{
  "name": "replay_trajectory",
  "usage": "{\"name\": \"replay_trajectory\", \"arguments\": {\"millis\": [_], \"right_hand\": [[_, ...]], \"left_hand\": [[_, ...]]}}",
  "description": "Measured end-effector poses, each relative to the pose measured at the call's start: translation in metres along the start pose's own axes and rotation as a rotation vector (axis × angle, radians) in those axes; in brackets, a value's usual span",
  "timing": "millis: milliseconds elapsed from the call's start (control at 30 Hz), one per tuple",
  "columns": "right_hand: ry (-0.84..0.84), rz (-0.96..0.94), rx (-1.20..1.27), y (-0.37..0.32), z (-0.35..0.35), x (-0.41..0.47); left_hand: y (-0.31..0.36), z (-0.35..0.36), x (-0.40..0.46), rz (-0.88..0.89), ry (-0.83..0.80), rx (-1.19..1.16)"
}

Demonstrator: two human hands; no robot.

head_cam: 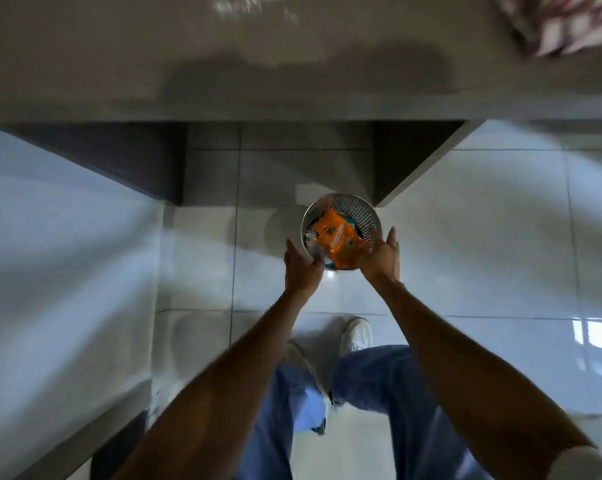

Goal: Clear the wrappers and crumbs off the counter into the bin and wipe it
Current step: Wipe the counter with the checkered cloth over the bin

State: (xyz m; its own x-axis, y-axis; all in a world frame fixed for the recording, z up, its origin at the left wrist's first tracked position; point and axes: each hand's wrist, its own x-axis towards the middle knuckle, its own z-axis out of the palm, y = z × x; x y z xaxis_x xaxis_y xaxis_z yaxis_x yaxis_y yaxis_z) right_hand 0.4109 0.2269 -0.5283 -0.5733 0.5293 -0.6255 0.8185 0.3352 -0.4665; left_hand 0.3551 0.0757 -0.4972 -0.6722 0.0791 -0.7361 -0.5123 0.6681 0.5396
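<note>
A round slatted bin [356, 207] stands on the tiled floor below the counter edge. Directly over its opening is a bundle of wrappers, an orange wrapper [337, 242] on top with white and teal pieces under it. My left hand [301, 270] curls against the bundle's left side. My right hand [382, 258] presses its right side, fingers stretched up. The bundle hides the bin's near rim. The grey glossy counter [258, 64] runs across the top of the view, blurred.
A red-and-white patterned cloth [566, 22] lies on the counter at the far right. Dark cabinet sides [399, 168] frame a recess just behind the bin. My legs in blue jeans and white shoes [356, 336] stand on the white floor tiles.
</note>
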Motion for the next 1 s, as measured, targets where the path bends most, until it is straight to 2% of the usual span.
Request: {"name": "replay_trajectory", "arguments": {"millis": [67, 100, 133, 200, 267, 333, 500, 567, 633, 700, 800, 867, 1000], "right_hand": [[0.039, 0.017, 0.167, 0.008, 0.021, 0.028], [0.069, -0.006, 0.192, 0.009, 0.027, 0.035], [0.100, -0.051, 0.130, 0.009, 0.029, 0.034], [0.200, -0.214, -0.198, 0.007, 0.025, 0.019], [0.247, -0.389, -0.371, -0.011, 0.003, -0.020], [0.289, -0.571, -0.400, -0.035, -0.026, -0.069], [0.473, -1.094, -0.293, -0.127, -0.124, -0.178], [0.561, -1.175, -0.229, -0.169, -0.172, -0.195], [0.674, -1.050, -0.223, -0.204, -0.216, -0.188], [0.733, -0.739, -0.270, -0.233, -0.258, -0.166], [0.591, -0.319, -0.356, -0.257, -0.288, -0.129], [0.548, -0.253, -0.361, -0.268, -0.283, -0.116], [0.441, -0.315, -0.411, -0.325, -0.224, -0.128]], "left_hand": [[-0.005, 0.020, 0.043, -0.216, -0.039, -0.261], [-0.007, 0.028, 0.058, -0.271, -0.078, -0.354], [-0.008, 0.033, 0.067, -0.270, -0.104, -0.395], [-0.004, 0.033, 0.067, -0.217, -0.068, -0.393], [0.011, 0.018, 0.039, -0.206, -0.020, -0.384], [0.030, -0.009, -0.006, -0.229, -0.029, -0.405], [0.078, -0.093, -0.125, -0.322, -0.095, -0.555], [0.093, -0.124, -0.160, -0.343, -0.099, -0.607], [0.099, -0.143, -0.182, -0.349, -0.096, -0.656], [0.110, -0.161, -0.195, -0.349, -0.101, -0.714], [0.116, -0.179, -0.200, -0.321, -0.097, -0.726], [0.117, -0.191, -0.197, -0.306, -0.107, -0.746], [0.102, -0.230, -0.178, -0.397, -0.110, -0.815]]}}
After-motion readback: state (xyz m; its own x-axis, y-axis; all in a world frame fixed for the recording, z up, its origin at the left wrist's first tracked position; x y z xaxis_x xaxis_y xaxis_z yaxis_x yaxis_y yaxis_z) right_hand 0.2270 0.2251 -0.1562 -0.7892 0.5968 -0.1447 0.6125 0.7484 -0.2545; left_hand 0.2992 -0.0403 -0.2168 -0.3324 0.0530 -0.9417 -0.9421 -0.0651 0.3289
